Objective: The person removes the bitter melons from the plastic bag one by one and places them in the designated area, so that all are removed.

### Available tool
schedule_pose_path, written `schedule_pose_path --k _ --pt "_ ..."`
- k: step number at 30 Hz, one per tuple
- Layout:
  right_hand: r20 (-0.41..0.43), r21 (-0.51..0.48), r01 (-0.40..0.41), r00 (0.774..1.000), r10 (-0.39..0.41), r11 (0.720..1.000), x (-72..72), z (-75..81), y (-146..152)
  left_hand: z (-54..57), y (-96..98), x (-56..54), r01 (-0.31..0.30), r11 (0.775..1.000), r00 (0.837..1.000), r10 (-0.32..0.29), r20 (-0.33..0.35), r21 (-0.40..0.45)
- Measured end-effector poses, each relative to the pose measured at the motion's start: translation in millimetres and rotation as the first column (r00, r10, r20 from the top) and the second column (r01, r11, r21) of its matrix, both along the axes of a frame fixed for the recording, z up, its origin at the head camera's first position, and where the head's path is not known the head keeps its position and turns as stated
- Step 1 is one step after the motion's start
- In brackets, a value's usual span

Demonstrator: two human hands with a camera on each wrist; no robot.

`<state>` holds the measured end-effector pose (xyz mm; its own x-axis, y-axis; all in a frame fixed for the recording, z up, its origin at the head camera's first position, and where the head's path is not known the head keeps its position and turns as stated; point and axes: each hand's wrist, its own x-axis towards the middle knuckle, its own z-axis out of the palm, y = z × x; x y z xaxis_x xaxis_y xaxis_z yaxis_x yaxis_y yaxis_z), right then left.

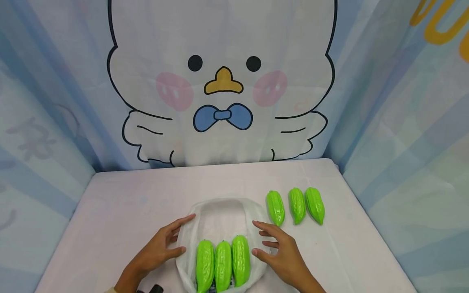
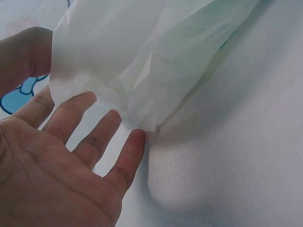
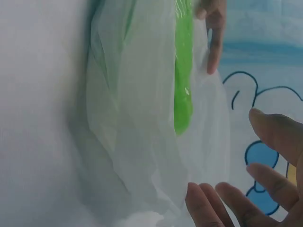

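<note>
A white plastic bag (image 1: 254,209) lies wide-mouthed on the table, with three bright green bitter melons (image 1: 222,264) side by side in its near part. At the bag's left side is my left hand (image 1: 157,252); its spread fingertips touch the thin plastic (image 2: 118,52) in the left wrist view, without a curled grip. My right hand (image 1: 283,254) is by the right side, thumb and fingers apart and loosely bent, the fingertips close to the plastic (image 3: 137,109). Whether they touch it, I cannot tell. One green melon (image 3: 183,80) also shows through the bag's opening in the right wrist view.
Three more bitter melons (image 1: 297,205) lie in a row on the white tabletop (image 1: 139,199), right of the bag and beyond my right hand. A small dark object (image 1: 156,289) shows at the bottom edge. A printed curtain (image 1: 223,142) closes off the back and sides.
</note>
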<state>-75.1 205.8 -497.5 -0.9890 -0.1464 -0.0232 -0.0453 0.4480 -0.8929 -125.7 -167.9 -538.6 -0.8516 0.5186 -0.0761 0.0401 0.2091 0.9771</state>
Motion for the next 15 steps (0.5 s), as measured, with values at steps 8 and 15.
schedule_pose_path --k 8,15 --pt "0.017 -0.022 -0.087 0.996 0.088 0.996 10.5 -7.4 -11 0.7 1.3 0.4 -0.004 1.000 1.000 0.004 0.012 0.004" --pt "0.022 0.008 -0.164 0.986 0.164 0.986 14.6 -15.4 -17 3.3 2.7 1.3 -0.003 1.000 1.000 0.003 0.020 -0.001"
